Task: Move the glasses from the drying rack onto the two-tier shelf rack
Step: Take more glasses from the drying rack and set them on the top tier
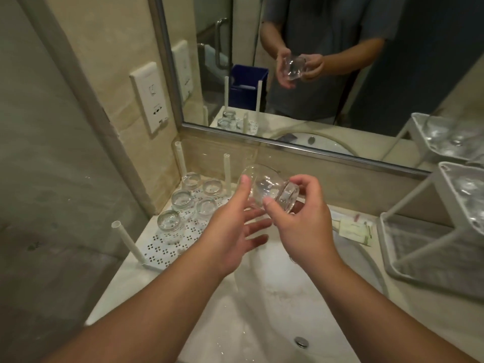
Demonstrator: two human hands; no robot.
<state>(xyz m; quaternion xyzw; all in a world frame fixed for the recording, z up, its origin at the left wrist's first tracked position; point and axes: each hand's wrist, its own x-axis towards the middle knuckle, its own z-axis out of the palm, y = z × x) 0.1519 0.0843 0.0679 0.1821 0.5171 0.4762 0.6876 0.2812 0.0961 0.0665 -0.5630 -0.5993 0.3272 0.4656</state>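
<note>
Head view: clear glass (264, 188) held tilted on its side above the sink (262, 305), base toward the right. Right hand (301, 221) gripping the base end, fingers (305, 183) curled round it, thumb pressed on the wall. Left hand (233, 229) cupped under the rim end, fingers spread apart, thumb touching the glass. Left of the sink, five upturned glasses (191, 200) on the drying rack (167, 247). Right of the sink, two-tier shelf rack (424, 237), glasses on its upper tier.
</note>
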